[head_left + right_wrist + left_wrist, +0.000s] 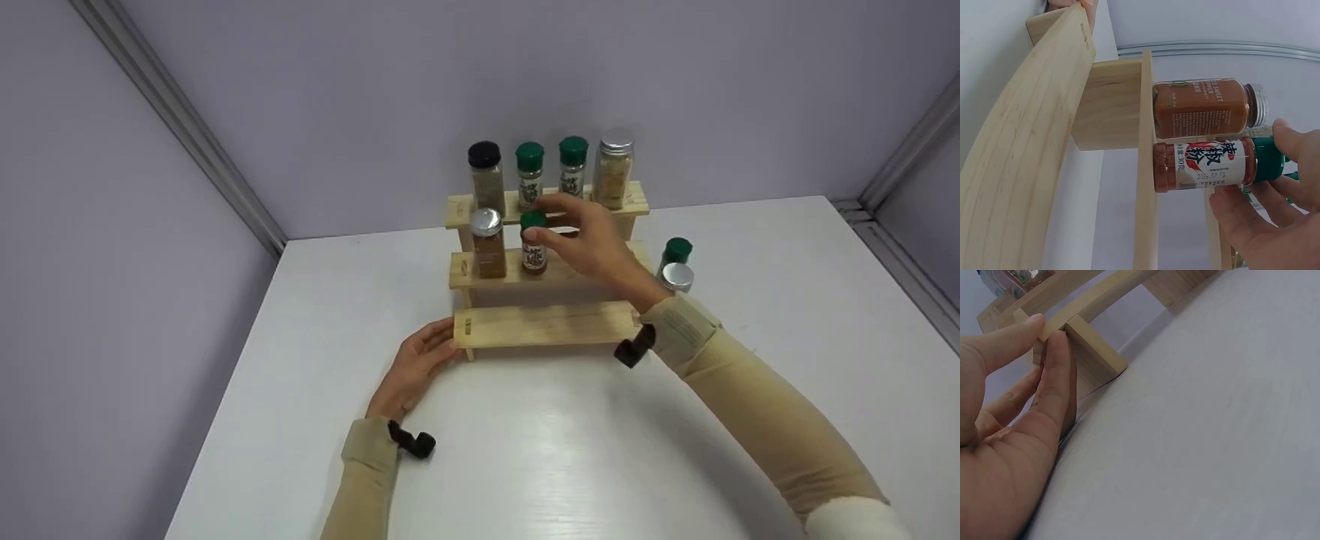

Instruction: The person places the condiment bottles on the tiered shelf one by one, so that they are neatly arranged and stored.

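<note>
A three-tier wooden spice rack (547,326) stands on the white table. My right hand (592,240) holds a small spice jar (534,259) by its green cap, thumb on one side and fingers round the other. This jar, with red powder inside, stands upright on the middle tier, beside a silver-capped jar of reddish-brown spice (1202,109). At the rack's left end, my left hand (416,367) pinches the bottom tier's edge; in the left wrist view, the thumb (1010,340) lies on top and a finger underneath.
Along the top tier stand a black-capped jar (487,180), two green-capped jars (572,172) and a silver-capped jar (615,172). Right of the rack, a green-capped jar (677,251) and a silver-capped jar (678,277) are partly hidden by my right arm. A wall rises behind.
</note>
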The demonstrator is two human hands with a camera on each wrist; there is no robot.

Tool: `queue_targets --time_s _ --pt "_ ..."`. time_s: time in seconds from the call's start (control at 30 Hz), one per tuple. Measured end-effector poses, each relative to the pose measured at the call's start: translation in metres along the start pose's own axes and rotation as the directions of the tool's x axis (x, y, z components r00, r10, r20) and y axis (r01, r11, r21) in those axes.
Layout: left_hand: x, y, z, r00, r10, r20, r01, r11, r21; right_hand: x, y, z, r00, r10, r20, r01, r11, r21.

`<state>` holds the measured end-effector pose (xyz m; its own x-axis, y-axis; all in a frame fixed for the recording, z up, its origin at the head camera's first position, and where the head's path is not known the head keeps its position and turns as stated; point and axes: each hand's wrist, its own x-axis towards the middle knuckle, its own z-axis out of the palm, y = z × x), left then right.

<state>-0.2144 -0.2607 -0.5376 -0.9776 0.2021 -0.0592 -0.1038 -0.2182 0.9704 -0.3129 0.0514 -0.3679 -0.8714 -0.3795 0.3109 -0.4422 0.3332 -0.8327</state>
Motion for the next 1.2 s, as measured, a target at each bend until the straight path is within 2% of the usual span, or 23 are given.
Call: queue_targets --time_s 0.27,0.53,0.77,0.93,1.2 --pt "0.000 0.000 0.001 1.000 -0.012 -0.009 0.012 1.000 0.007 -0.017 -0.013 -0.031 0.997 -0.060 -0.042 0.060 0.998 -0.004" --pt "-0.001 0.000 -0.002 0.999 0.002 -0.032 -0.002 1.000 -0.007 -0.042 -0.021 -0.072 0.993 -0.064 -0.097 0.058 0.996 -0.063" --pt "0.000 -0.001 0.000 1.000 0.001 -0.020 -0.001 1.000 -0.011 -0.064 0.004 -0.099 0.988 -0.070 -0.136 0.051 0.989 -0.139" --pt "0.000 -0.002 0.000 1.000 -0.006 -0.012 0.006 1.000 -0.012 -0.080 0.026 -0.109 0.990 -0.066 -0.129 0.042 0.983 -0.180" --pt "0.000 -0.001 0.000 1.000 -0.010 -0.018 0.009 1.000 -0.024 -0.103 0.059 -0.117 0.987 -0.036 -0.159 -0.002 0.974 -0.228"
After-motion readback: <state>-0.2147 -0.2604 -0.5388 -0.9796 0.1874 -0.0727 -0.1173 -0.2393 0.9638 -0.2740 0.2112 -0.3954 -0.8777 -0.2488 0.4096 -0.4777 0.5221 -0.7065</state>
